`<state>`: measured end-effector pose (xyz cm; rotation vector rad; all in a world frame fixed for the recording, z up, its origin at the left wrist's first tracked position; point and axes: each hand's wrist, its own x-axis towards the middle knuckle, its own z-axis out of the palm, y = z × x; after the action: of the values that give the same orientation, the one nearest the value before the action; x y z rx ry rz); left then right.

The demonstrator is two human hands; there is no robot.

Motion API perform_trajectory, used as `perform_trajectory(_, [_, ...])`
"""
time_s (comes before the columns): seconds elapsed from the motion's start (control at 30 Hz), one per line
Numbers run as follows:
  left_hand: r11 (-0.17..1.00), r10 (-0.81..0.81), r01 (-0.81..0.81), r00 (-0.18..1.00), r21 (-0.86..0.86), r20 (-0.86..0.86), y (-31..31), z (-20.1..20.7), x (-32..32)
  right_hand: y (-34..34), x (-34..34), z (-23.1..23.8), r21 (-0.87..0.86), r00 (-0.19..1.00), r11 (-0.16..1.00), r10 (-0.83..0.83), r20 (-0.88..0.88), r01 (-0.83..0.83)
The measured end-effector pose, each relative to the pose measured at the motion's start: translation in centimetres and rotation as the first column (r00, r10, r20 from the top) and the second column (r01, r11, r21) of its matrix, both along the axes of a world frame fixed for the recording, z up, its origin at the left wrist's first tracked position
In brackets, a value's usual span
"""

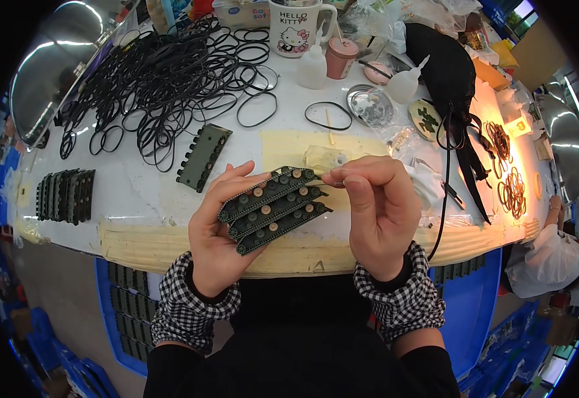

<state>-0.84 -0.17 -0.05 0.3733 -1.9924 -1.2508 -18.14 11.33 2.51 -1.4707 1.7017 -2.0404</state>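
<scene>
The left hand (216, 232) is cupping three dark green toy track pieces (273, 209) fanned across its curled fingers, each a long plastic strip studded with small round wheels, some tan-centred; they are sitting over the near edge of the white table (137, 192). The right hand (379, 212) is closing its thumb and forefinger on a thin pale stick (326, 184), whose tip is touching the topmost track piece. Beyond the track pieces, a round metal dish (371, 105) is holding small bits I cannot make out, and beside it a green-patterned round tin (427, 119) is lying open. Farther back a white cartoon mug (295, 28) is standing next to a pink cup (340, 58) and two squeeze bottles (314, 66), translucent and soft-looking. To the left of the track pieces a single green track frame (204, 157) is lying on the table, and farther left a row of similar pieces (66, 194) is standing together. Behind those, a tangled heap of thin black rubber bands (170, 79) is spreading over the tabletop. A yellowed mat (289, 149) is covering the table just behind the hands. Below the table edge, blue bins (127, 312) are holding more green pieces. A black strap (458, 132) is trailing off to the right.
</scene>
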Motion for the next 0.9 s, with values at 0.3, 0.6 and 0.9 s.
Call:
perform_trajectory(0.3, [1.000,0.008,-0.007,1.000,0.029,-0.014,0.0,-0.1,0.1,0.3,-2.5,0.7,0.015,0.820,0.935,-0.302,-0.486,0.353])
perform_trajectory(0.6, [0.998,0.009,-0.005,0.998,0.066,-0.057,0.0,-0.3,0.0,1.1,-1.4,0.7,-0.002,0.961,0.990,-0.136,-0.242,0.140])
perform_trajectory(0.9, [0.999,0.013,-0.012,0.999,0.045,-0.029,0.0,-0.2,0.1,0.6,-0.3,-0.1,-0.004,0.996,0.996,0.089,-0.003,-0.089])
